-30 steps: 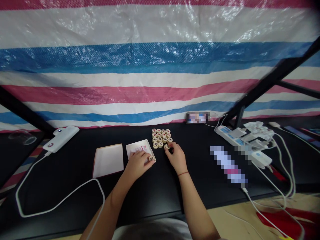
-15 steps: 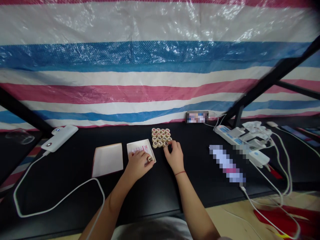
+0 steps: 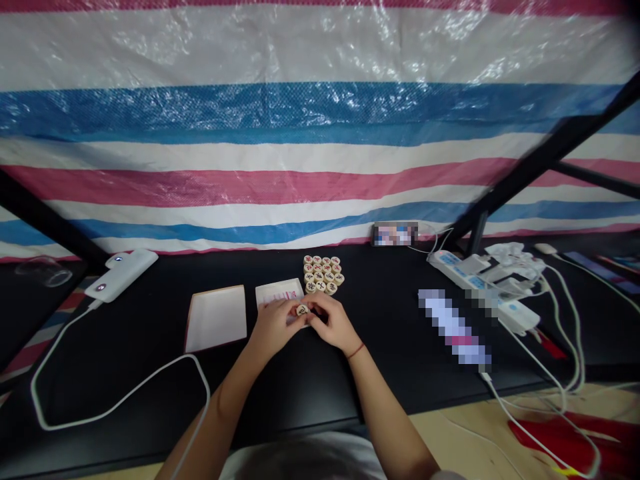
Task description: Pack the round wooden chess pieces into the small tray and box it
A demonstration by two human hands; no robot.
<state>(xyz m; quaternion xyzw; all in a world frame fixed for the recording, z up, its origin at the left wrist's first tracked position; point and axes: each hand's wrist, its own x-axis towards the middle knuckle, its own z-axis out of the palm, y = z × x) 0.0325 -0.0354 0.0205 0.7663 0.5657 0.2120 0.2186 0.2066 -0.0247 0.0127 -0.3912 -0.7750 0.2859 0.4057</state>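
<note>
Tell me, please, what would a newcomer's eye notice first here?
Probably the striped sheet, red, white and blue, across the upper half. Then, lower centre, the left hand holding a marked round piece, with the right hand close beside it. Just beyond them, rows of similar pieces sit on the black table.

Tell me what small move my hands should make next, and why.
Probably let the right hand take the black-marked disc from the left hand and set it at the right end of the nearest row of discs. Both hands' fingers meet at it, and that row shows three discs, the row behind four.
</note>
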